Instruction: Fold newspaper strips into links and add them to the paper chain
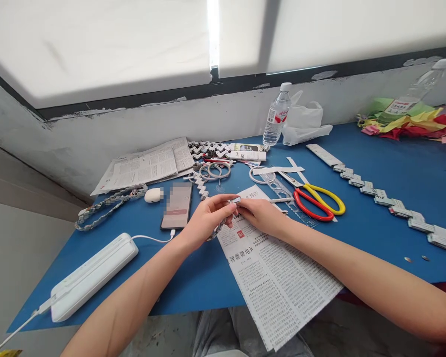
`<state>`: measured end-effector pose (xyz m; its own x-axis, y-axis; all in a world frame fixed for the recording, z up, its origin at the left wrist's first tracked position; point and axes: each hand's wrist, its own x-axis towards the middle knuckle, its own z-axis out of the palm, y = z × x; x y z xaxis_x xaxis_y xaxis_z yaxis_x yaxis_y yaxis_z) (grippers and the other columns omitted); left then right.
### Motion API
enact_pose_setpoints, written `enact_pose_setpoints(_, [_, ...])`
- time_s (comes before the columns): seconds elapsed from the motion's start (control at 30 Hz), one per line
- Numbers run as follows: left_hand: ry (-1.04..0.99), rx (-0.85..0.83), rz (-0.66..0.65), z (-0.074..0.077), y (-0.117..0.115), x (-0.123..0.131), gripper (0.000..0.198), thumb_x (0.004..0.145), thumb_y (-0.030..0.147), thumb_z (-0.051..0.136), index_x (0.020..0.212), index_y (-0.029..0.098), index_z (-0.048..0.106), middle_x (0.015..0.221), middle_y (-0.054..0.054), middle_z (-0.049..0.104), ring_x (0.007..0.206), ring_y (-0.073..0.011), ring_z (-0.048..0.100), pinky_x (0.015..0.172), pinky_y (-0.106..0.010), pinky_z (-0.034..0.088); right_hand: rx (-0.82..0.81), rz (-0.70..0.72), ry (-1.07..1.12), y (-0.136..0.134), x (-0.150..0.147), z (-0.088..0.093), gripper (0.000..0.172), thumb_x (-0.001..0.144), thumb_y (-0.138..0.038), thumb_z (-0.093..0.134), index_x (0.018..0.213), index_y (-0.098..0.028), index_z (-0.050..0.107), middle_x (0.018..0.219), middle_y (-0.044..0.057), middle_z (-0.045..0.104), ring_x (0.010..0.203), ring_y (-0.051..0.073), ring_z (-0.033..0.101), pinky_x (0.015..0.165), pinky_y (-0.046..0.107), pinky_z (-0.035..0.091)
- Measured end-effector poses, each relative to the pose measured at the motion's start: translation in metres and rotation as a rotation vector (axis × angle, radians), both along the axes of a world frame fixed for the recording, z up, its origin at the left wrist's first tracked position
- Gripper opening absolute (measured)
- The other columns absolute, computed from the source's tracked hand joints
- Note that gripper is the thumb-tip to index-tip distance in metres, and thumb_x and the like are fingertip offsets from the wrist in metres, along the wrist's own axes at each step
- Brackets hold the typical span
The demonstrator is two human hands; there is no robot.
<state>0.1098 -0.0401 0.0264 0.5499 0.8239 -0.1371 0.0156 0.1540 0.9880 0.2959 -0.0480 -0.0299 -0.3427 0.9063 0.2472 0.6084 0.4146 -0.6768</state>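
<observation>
My left hand (210, 220) is closed, pinching a small folded-paper chain (218, 229) whose links hang below its fingers. My right hand (262, 215) meets it from the right, fingertips pressed together at the upper end of the same chain; its palm side is hidden. A narrow paper strip (282, 200) shows just beyond the right hand, and I cannot tell whether it joins the chain. Beneath both hands lies a newspaper sheet (278, 277) that hangs over the table's front edge. Right of my right hand are scissors (315, 201) with red and yellow handles, over a clear ruler (282, 193).
On the left are a phone (176, 206), a white power strip (92, 277), an earbud case (153, 195) and a chain loop (109, 206). Folded newspapers (144, 166) and a water bottle (277, 116) stand behind. A long zigzag paper chain (386, 198) runs along the right.
</observation>
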Motion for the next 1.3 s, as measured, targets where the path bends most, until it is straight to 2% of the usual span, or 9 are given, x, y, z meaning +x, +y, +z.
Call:
enact_pose_setpoints(0.1, [0.023,0.029,0.023,-0.002,0.001,0.000,0.036,0.079,0.034,0.065,0.111,0.018,0.065,0.078,-0.002,0.062,0.058,-0.0092,0.053,0.058,-0.024,0.045,-0.183,-0.006,0.383,0.001,0.009,0.006,0.021,0.089,-0.029,0.055,0.105,-0.022,0.067,0.094,0.006,0.073,0.085,0.021,0.068,0.079,0.039,0.054])
enact_pose_setpoints(0.17, [0.029,0.051,0.053,-0.004,0.001,0.000,0.035,0.082,0.033,0.063,0.112,0.017,0.063,0.080,-0.003,0.063,0.059,-0.0092,0.055,0.061,-0.025,0.046,-0.354,-0.026,0.651,-0.001,0.015,0.010,0.025,0.082,-0.033,0.066,0.106,-0.023,0.067,0.093,0.005,0.073,0.083,0.020,0.069,0.074,0.037,0.057])
enact_pose_setpoints(0.23, [0.035,0.080,0.074,-0.007,0.000,0.002,0.034,0.083,0.033,0.061,0.113,0.015,0.061,0.082,-0.003,0.065,0.060,-0.0098,0.057,0.065,-0.026,0.048,-0.464,-0.034,0.788,-0.003,0.019,0.015,0.030,0.073,-0.030,0.076,0.101,-0.023,0.069,0.090,0.004,0.073,0.081,0.019,0.070,0.068,0.033,0.058])
enact_pose_setpoints(0.3, [0.038,0.109,0.074,-0.009,-0.002,0.003,0.035,0.084,0.034,0.060,0.114,0.015,0.059,0.083,-0.004,0.066,0.064,-0.0117,0.060,0.068,-0.027,0.050,-0.505,-0.016,0.841,-0.005,0.020,0.017,0.034,0.067,-0.026,0.080,0.100,-0.023,0.071,0.087,0.004,0.074,0.079,0.019,0.070,0.064,0.030,0.059])
enact_pose_setpoints(0.5, [0.024,0.135,0.038,-0.015,-0.010,0.008,0.034,0.085,0.035,0.060,0.112,0.015,0.055,0.091,-0.007,0.068,0.069,-0.0137,0.064,0.069,-0.029,0.053,-0.473,0.051,0.868,-0.008,0.017,0.017,0.029,0.072,-0.028,0.077,0.099,-0.019,0.071,0.079,0.004,0.073,0.072,0.017,0.070,0.057,0.027,0.058])
enact_pose_setpoints(0.77, [-0.003,0.163,0.066,-0.018,-0.013,0.009,0.029,0.085,0.032,0.060,0.109,0.015,0.057,0.094,-0.008,0.069,0.076,-0.0159,0.066,0.072,-0.030,0.054,-0.305,-0.013,0.851,-0.012,0.012,0.017,0.026,0.073,-0.033,0.076,0.092,-0.017,0.068,0.071,0.002,0.069,0.061,0.015,0.066,0.053,0.029,0.056])
enact_pose_setpoints(0.87, [0.023,0.175,0.064,-0.018,-0.015,0.009,0.027,0.086,0.033,0.059,0.107,0.015,0.055,0.091,-0.007,0.069,0.077,-0.0165,0.067,0.072,-0.030,0.054,-0.230,-0.080,0.818,-0.017,0.007,0.017,0.025,0.074,-0.032,0.075,0.091,-0.017,0.066,0.075,0.002,0.068,0.056,0.012,0.063,0.052,0.028,0.054])
enact_pose_setpoints(1.13, [0.054,0.185,-0.038,-0.028,-0.016,0.011,0.032,0.089,0.039,0.055,0.110,0.014,0.051,0.087,-0.008,0.069,0.073,-0.0179,0.067,0.073,-0.035,0.055,-0.298,-0.124,0.636,-0.021,0.004,0.023,0.017,0.077,-0.031,0.070,0.086,-0.018,0.061,0.066,-0.002,0.061,0.046,0.007,0.051,0.042,0.021,0.043])
enact_pose_setpoints(1.3, [0.162,0.283,-0.009,-0.027,-0.017,0.011,0.029,0.089,0.037,0.054,0.108,0.015,0.052,0.087,-0.008,0.070,0.081,-0.0206,0.068,0.074,-0.034,0.054,-0.322,-0.130,0.615,-0.023,0.001,0.024,0.016,0.079,-0.030,0.066,0.089,-0.018,0.062,0.059,-0.003,0.056,0.047,0.009,0.051,0.043,0.021,0.043])
